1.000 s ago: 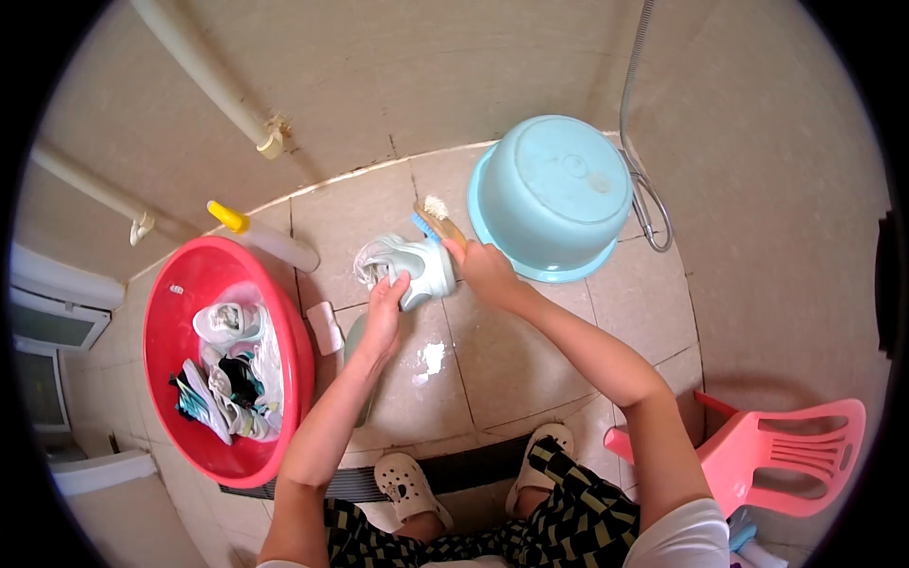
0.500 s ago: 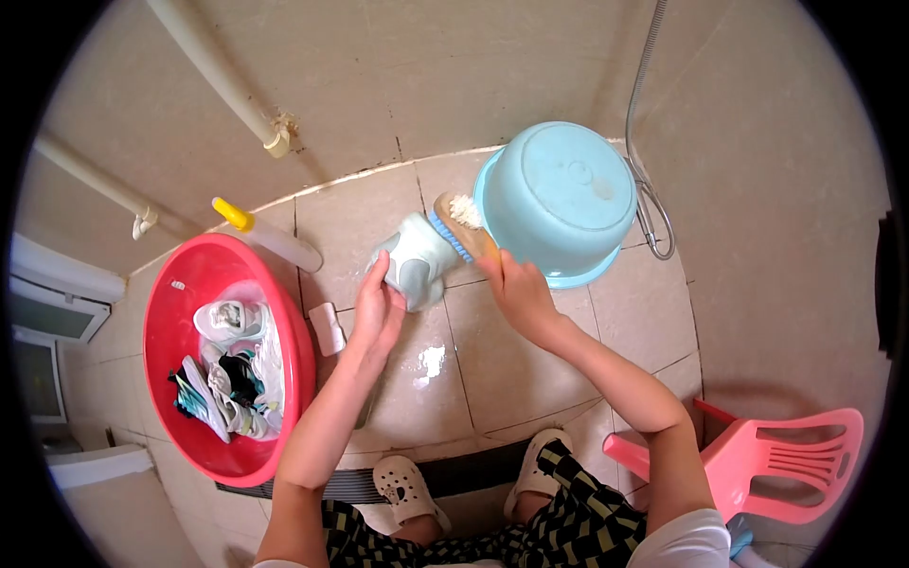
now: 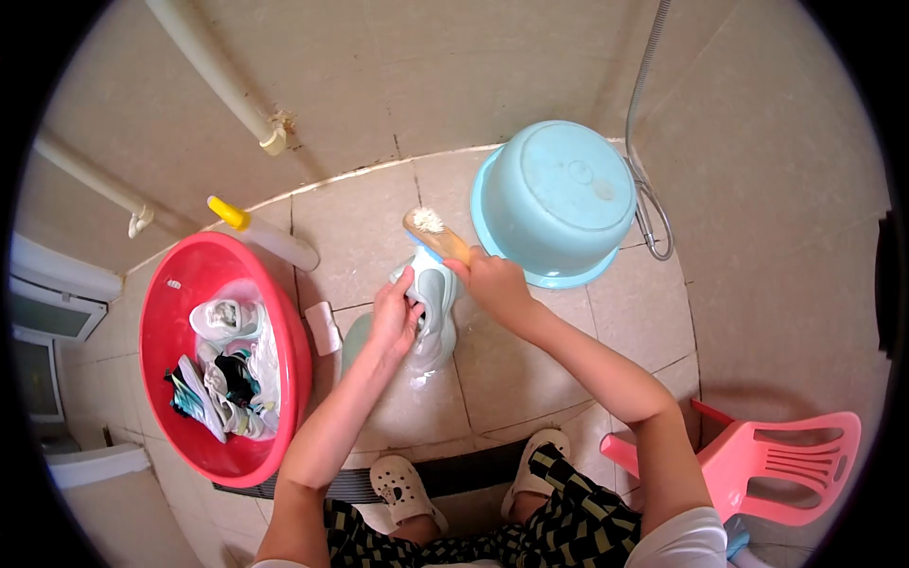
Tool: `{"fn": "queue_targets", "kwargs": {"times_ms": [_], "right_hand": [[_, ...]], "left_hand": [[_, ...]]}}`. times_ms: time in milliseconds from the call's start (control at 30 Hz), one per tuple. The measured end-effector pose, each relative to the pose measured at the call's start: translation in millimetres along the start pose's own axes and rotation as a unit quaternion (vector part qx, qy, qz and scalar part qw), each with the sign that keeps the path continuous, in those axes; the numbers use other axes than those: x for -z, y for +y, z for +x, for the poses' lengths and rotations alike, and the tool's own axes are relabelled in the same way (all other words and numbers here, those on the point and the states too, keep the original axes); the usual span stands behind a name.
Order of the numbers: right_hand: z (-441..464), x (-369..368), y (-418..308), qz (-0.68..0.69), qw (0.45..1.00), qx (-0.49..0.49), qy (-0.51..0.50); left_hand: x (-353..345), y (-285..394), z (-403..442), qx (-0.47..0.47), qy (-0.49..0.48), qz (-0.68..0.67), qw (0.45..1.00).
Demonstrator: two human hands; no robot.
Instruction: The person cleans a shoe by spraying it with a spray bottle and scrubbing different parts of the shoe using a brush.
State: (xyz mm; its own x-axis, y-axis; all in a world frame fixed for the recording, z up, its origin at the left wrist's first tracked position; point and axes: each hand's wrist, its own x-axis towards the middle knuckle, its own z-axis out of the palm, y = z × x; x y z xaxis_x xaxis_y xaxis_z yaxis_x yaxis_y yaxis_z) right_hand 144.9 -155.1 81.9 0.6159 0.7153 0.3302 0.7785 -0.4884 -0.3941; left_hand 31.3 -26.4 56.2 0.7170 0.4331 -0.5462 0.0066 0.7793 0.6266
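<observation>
A pale grey-green shoe (image 3: 436, 317) is in my left hand (image 3: 396, 312), whose fingers wrap its near side. The shoe now points toward me, its far end under the brush. My right hand (image 3: 497, 287) grips the handle of a wooden scrubbing brush (image 3: 445, 242). Blue bristles on the brush's underside touch the shoe; a white bristle tuft faces up. A pale green flat item (image 3: 356, 341) lies on the floor, partly hidden behind my left forearm. Next to it is a small white bar-shaped object (image 3: 324, 328).
At left, a red basin (image 3: 303, 369) holds several shoes in water. Behind it lies a clear bottle with a yellow top (image 3: 229, 213). An upturned light-blue basin (image 3: 568, 204) stands at the back right, beside a shower hose (image 3: 632, 114). A pink plastic chair (image 3: 734, 478) is at right.
My left hand has turned the shoe so its length runs toward me. The brush has moved left with my right hand, onto the shoe's far end.
</observation>
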Motion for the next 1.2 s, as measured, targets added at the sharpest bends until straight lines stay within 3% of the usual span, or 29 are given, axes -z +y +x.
{"fn": "queue_targets", "kwargs": {"times_ms": [167, 233, 367, 467, 533, 633, 767, 967, 1200], "right_hand": [[4, -18, 6, 0.013, 0.995, -0.037, -0.094], [6, -23, 12, 0.104, 0.973, -0.14, -0.149], [-2, -16, 32, 0.175, 0.955, -0.187, -0.15], [-24, -16, 38, 0.169, 0.941, -0.223, -0.19], [-39, -16, 35, 0.166, 0.926, -0.259, -0.217], [-55, -20, 29, 0.182, 0.917, -0.252, -0.249], [-70, -32, 25, 0.172, 0.931, -0.203, -0.25], [-65, -52, 9, 0.17, 0.924, -0.22, -0.262], [-12, -61, 3, 0.153, 0.933, -0.175, -0.274]], "left_hand": [[14, -11, 6, 0.0, 0.037, -0.025, 0.999], [20, -8, 10, 0.014, 0.031, -0.02, 0.999], [24, -1, 20, 0.022, 0.03, -0.012, 0.999], [28, 1, 30, 0.04, 0.017, 0.045, 0.998], [25, 0, 38, 0.028, 0.068, 0.094, 0.993], [38, -7, 63, 0.035, 0.072, 0.167, 0.983], [47, -18, 81, 0.059, 0.119, 0.164, 0.977], [62, -20, 87, 0.115, 0.091, 0.122, 0.982], [77, -21, 93, 0.121, 0.083, 0.071, 0.987]]}}
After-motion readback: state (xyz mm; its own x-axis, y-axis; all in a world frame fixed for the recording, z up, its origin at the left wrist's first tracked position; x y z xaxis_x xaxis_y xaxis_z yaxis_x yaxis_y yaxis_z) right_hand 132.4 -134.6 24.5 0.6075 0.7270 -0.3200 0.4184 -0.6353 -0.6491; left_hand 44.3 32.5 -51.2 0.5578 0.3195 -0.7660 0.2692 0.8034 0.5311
